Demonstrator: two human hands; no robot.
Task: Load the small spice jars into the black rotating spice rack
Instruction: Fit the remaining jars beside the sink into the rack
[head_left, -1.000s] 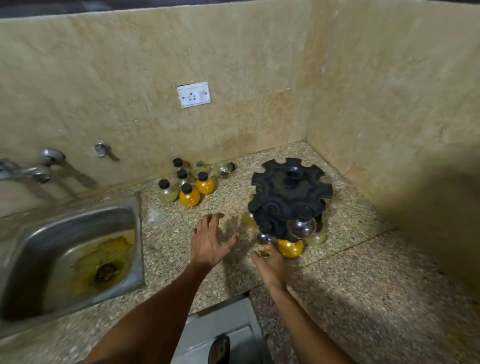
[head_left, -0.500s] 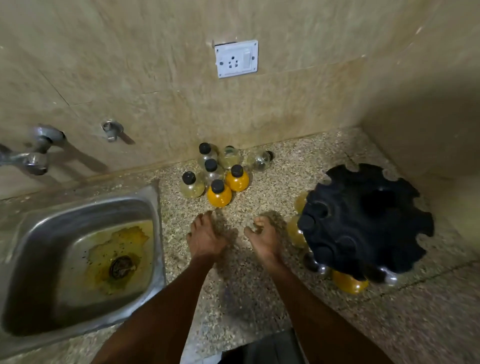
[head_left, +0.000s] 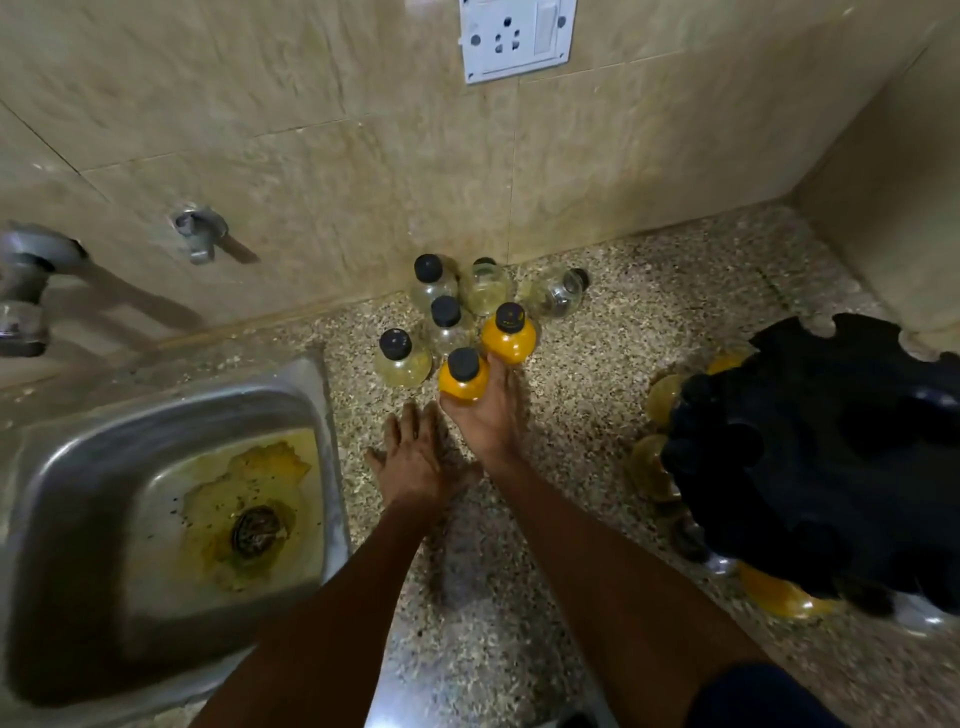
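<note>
— Speckled stone counter is running along a beige tiled wall, with a steel sink sitting at the left and a white socket showing up top. Where are the jars sitting?

— A cluster of small jars is standing near the wall, between the sink and the black spice rack. One clear jar is lying on its side at the right of the cluster.

— What is the right hand doing?

— It is curling its fingers around the nearest orange jar, which is sitting upright with its black cap on. A second orange jar is standing just behind, touching the fingertips.

— And the left hand?

— It is resting flat on the counter just beside the right one, fingers straight and slightly spread, holding nothing.

— Is the rack carrying anything?

— Several yellow and orange jars are hanging under its left and front edges. It is standing well apart from the cluster, at the right edge of view.
</note>
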